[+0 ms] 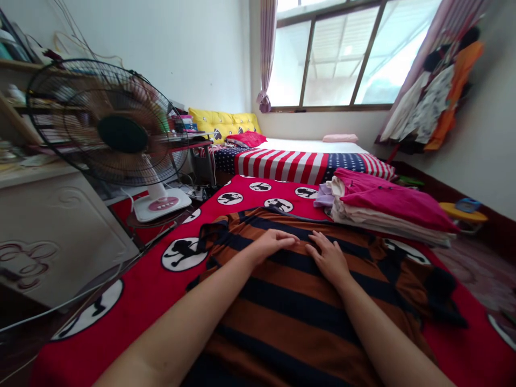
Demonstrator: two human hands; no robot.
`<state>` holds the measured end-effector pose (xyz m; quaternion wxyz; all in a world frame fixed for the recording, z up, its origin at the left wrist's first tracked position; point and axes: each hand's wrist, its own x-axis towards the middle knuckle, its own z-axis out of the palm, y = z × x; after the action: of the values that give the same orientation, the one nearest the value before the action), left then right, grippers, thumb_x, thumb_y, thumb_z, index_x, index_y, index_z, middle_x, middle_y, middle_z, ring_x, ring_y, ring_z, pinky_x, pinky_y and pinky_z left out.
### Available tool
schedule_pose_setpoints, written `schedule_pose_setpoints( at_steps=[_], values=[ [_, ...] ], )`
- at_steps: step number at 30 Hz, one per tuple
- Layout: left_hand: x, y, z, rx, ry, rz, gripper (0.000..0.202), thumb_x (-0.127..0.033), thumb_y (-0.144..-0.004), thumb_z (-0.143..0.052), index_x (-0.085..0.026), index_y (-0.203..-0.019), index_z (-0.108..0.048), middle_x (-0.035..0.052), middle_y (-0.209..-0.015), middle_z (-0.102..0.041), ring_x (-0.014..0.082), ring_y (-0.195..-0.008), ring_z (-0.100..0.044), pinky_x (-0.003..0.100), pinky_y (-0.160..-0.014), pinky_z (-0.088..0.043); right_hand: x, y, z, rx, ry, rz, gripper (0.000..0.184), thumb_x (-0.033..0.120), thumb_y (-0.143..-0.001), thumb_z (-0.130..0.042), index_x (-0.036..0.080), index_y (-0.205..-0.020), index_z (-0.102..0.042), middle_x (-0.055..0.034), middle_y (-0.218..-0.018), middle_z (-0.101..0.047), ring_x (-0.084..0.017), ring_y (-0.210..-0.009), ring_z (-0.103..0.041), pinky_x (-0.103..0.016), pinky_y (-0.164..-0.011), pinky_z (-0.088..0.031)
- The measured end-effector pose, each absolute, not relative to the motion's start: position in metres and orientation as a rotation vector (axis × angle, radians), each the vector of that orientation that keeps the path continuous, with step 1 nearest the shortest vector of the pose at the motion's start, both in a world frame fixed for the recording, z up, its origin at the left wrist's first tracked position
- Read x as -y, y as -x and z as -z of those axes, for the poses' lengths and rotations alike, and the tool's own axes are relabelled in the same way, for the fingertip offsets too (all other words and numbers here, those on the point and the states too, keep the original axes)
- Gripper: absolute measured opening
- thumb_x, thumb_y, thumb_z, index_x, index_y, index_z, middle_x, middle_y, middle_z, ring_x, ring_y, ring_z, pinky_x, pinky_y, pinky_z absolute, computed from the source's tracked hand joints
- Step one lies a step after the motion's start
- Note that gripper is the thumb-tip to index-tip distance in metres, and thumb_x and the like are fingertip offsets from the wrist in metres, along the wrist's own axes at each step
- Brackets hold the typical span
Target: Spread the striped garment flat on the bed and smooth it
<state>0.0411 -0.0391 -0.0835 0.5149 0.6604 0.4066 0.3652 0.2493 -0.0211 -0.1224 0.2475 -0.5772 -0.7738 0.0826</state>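
A brown and dark navy striped shirt (290,301) lies spread out in front of me, its collar end away from me and a sleeve out to each side. My left hand (274,243) rests on or just over the upper middle of the shirt, fingers stretched toward the right. Close beside it, my right hand (328,255) is laid on the cloth with its fingers spread. Neither hand holds anything. Both forearms reach across the lower part of the shirt and cover some of it.
Under the shirt is a red cover (145,295) with white round prints. A stack of folded clothes (391,207) sits at the back right. An electric fan (123,134) stands on the left by a white cabinet (56,231). Behind is a bed (282,164); a stool (463,212) is at right.
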Motion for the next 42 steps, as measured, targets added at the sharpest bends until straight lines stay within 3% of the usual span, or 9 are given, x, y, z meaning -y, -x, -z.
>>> schedule_pose_setpoints(
  at_steps=[3,6,11,15,20,25,28,31,42],
  values=[
    [0.033,0.008,0.055,-1.262,-1.545,-0.846,0.045,-0.043,-0.083,-0.056,-0.012,-0.115,-0.063,0.0126,-0.106,-0.071,0.0224,-0.091,-0.068,0.033,-0.079,-0.053,0.022,-0.248,0.122,2.095,1.583,-0.225,0.038,0.037,-0.090,-0.045,0.023,-0.123,-0.057,-0.0070,-0.144,-0.045,-0.024,-0.137,-0.035,-0.057,-0.110,-0.020],
    [0.029,0.065,0.038,-1.957,-1.804,-0.868,0.033,-0.040,-0.079,-0.060,-0.016,-0.101,-0.069,0.0081,-0.095,-0.072,0.0213,-0.088,-0.067,0.029,-0.078,-0.050,0.023,-0.246,0.122,2.086,1.575,-0.226,0.036,0.035,-0.089,-0.047,0.023,-0.121,-0.058,-0.0073,-0.142,-0.047,-0.024,-0.136,-0.036,-0.057,-0.110,-0.020],
    [0.031,0.126,0.052,-2.461,-1.803,-0.468,0.055,-0.060,-0.063,-0.068,-0.020,-0.100,-0.068,0.0092,-0.100,-0.071,0.0285,-0.095,-0.063,0.030,-0.075,-0.047,0.023,-0.246,0.122,2.051,1.573,-0.231,0.035,0.035,-0.088,-0.048,0.023,-0.119,-0.059,-0.0072,-0.142,-0.047,-0.024,-0.135,-0.037,-0.057,-0.110,-0.020],
    [0.033,0.146,0.061,-2.492,-1.854,-0.316,0.031,-0.049,-0.071,-0.063,-0.024,-0.088,-0.072,0.0040,-0.096,-0.072,0.0239,-0.091,-0.064,0.025,-0.069,-0.044,0.022,-0.247,0.122,2.061,1.570,-0.232,0.036,0.035,-0.088,-0.047,0.023,-0.120,-0.058,-0.0072,-0.142,-0.047,-0.024,-0.135,-0.036,-0.057,-0.110,-0.020],
    [0.020,0.172,0.041,-2.769,-1.713,-0.456,0.032,-0.039,-0.081,-0.052,-0.021,-0.099,-0.070,0.0063,-0.100,-0.071,0.0248,-0.094,-0.063,0.026,-0.070,-0.045,0.023,-0.247,0.122,2.064,1.571,-0.227,0.037,0.035,-0.088,-0.047,0.023,-0.121,-0.058,-0.0072,-0.143,-0.046,-0.024,-0.135,-0.036,-0.057,-0.110,-0.020],
    [0.000,0.166,0.038,-2.733,-1.763,-0.334,0.029,-0.020,-0.068,-0.062,-0.018,-0.096,-0.073,0.0120,-0.108,-0.068,0.0314,-0.100,-0.061,0.033,-0.075,-0.047,0.022,-0.247,0.121,2.067,1.590,-0.257,0.037,0.035,-0.088,-0.048,0.023,-0.121,-0.058,-0.0071,-0.143,-0.046,-0.024,-0.136,-0.035,-0.057,-0.111,-0.019],
    [-0.014,0.139,0.043,-2.659,-1.892,-0.383,0.034,-0.023,-0.075,-0.057,-0.019,-0.105,-0.071,0.0113,-0.116,-0.065,0.0316,-0.107,-0.058,0.034,-0.082,-0.046,0.023,-0.247,0.120,2.062,1.581,-0.262,0.037,0.035,-0.088,-0.048,0.024,-0.121,-0.058,-0.0072,-0.143,-0.045,-0.024,-0.136,-0.035,-0.057,-0.111,-0.019],
    [-0.030,0.109,0.047,-2.491,-2.021,-0.389,0.026,-0.029,-0.079,-0.055,-0.023,-0.096,-0.074,0.0058,-0.107,-0.069,0.0264,-0.103,-0.061,0.029,-0.081,-0.046,0.024,-0.246,0.119,2.047,1.574,-0.251,0.036,0.034,-0.088,-0.047,0.023,-0.121,-0.058,-0.0074,-0.143,-0.046,-0.024,-0.136,-0.035,-0.057,-0.110,-0.020],
    [-0.067,0.071,0.066,-2.205,-2.077,-0.292,0.015,-0.029,-0.070,-0.070,-0.023,-0.083,-0.075,0.0029,-0.088,-0.072,0.0200,-0.085,-0.065,0.023,-0.067,-0.047,0.023,-0.246,0.121,2.032,1.573,-0.245,0.035,0.033,-0.087,-0.050,0.023,-0.119,-0.059,-0.0061,-0.142,-0.048,-0.022,-0.135,-0.037,-0.055,-0.111,-0.021]
  ],
)
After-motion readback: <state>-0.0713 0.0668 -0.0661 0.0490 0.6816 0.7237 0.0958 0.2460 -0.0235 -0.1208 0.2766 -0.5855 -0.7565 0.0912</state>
